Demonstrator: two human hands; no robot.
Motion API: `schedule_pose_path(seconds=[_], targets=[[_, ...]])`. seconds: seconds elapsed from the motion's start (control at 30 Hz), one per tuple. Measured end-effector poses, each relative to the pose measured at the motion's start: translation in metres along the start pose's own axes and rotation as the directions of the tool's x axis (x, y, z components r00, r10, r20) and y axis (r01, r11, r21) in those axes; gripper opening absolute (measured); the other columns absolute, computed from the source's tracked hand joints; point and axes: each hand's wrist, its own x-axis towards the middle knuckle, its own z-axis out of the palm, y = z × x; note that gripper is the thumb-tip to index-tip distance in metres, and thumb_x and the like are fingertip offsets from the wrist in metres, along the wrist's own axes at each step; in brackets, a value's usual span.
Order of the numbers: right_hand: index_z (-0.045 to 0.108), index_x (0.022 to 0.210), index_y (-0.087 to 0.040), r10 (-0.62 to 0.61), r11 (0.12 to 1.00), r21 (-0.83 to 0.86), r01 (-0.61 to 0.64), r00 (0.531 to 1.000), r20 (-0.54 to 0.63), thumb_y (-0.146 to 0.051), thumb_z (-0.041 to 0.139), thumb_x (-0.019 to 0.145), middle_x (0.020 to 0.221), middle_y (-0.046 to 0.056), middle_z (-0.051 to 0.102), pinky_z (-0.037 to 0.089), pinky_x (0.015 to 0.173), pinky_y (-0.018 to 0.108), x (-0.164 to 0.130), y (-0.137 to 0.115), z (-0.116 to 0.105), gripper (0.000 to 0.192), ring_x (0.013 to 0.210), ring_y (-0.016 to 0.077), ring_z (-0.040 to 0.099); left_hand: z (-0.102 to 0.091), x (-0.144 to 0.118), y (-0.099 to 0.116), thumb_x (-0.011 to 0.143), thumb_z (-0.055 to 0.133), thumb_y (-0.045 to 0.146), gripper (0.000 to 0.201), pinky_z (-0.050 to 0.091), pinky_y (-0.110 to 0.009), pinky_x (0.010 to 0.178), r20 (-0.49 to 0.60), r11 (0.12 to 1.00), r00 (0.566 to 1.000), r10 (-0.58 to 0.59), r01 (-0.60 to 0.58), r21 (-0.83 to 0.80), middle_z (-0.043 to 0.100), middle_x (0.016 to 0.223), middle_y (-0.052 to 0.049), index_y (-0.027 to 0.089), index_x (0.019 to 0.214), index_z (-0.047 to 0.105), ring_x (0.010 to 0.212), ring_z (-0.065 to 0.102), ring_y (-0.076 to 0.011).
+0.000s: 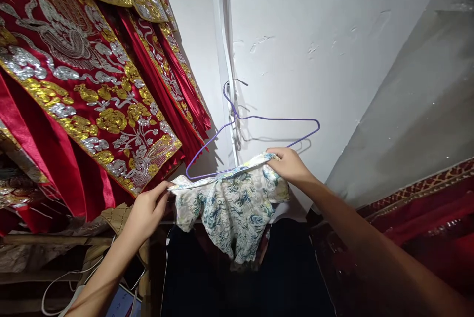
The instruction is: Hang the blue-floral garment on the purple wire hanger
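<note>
White plaster wall (333, 35) fills the background, and a thin purple wire hanger (255, 119) hangs from a small hook at about 12 o'clock from the hands, which leaves both hands free for the cloth. Draped over the hanger's lower bar is a pale floral-print fabric garment in blue, green and cream (229, 208); its bulk sags below the bar at 6 o'clock because only the top edge is supported.

At 9 o'clock of the garment, the left hand (146, 213) pinches the hem's end between thumb and fingers, a closed grip that pulls the edge taut. At 3 o'clock the right hand (291, 164) is closed on the other end, right at the hanger's bar, so the top edge stretches flat between the two hands and lies along the wire.

Red satin robes embroidered in gold and silver (85, 85) hang at 10 o'clock, well apart from the hanger. A white cable (55, 282) and a phone (133, 272) lie on a shelf at 7 o'clock below the left forearm.
</note>
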Motion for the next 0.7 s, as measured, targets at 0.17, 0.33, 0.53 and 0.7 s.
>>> schedule_pose_path(seconds=[0.17,0.33,0.53,0.7], targets=[[0.058,0.061,-0.018,-0.002,1.0,-0.012,0.002,1.0,-0.001,-0.026,0.053,0.073,0.061,0.0,0.057,0.029,0.055,0.027,0.0,-0.001,0.003,0.015,0.06,0.0151,0.048,-0.005,0.014,0.012,0.099,0.043,0.037,0.032,0.048,-0.027,0.084,-0.052,0.997,0.998,0.034,-0.037,-0.06,0.075,0.107,-0.006,0.02,0.112,0.067,0.095,0.069,-0.0222],[0.053,0.06,-0.019,0.023,0.999,-0.045,-0.025,0.999,-0.042,-0.027,0.051,0.075,0.058,-0.002,0.049,0.027,0.054,0.027,-0.003,0.0,0.001,0.017,0.059,0.0141,0.044,0.008,0.047,0.014,0.095,0.044,0.024,0.029,0.046,-0.03,0.073,-0.025,0.992,1.0,0.011,-0.008,0.122,0.075,0.087,-0.012,0.016,0.092,0.072,0.081,0.07,-0.0247],[0.049,0.061,-0.019,0.0,1.0,0.024,0.001,1.0,-0.019,-0.028,0.053,0.075,0.06,-0.002,0.046,0.029,0.056,0.026,-0.013,-0.001,0.003,0.017,0.064,0.0147,0.044,0.017,0.058,0.034,0.097,0.045,0.027,0.034,0.051,-0.031,0.081,-0.144,0.996,0.986,0.089,-0.09,0.005,0.077,0.103,-0.01,0.017,0.118,0.071,0.093,0.072,-0.0243],[0.047,0.063,-0.02,-0.045,0.996,0.08,0.042,0.998,0.04,-0.022,0.05,0.073,0.061,-0.003,0.045,0.03,0.056,0.025,-0.028,-0.02,0.023,0.011,0.063,0.0138,0.043,0.013,0.086,0.068,0.099,0.042,0.021,0.037,0.051,-0.031,0.093,-0.301,0.955,0.925,0.233,-0.276,-0.108,0.073,0.12,-0.006,0.019,0.128,0.065,0.104,0.069,-0.0206]])
